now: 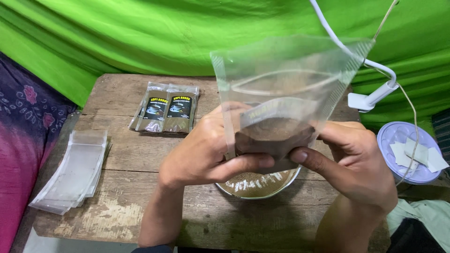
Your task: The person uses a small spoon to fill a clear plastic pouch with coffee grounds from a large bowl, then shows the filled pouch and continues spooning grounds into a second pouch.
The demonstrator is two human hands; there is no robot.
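I pinch a clear pouch [281, 89] of brown powder between my left hand [206, 150] and right hand [356, 159], above the bowl [258, 185]. Two filled packets with dark labels [165, 108] lie at the table's [140, 159] far side, with empty clear bags [75, 168] stacked at its left.

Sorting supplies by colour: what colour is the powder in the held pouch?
Brown, seen through the clear pouch in the head view.

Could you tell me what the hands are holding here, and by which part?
Both the left hand and right hand hold a clear pouch by its lower end, where brown powder sits.
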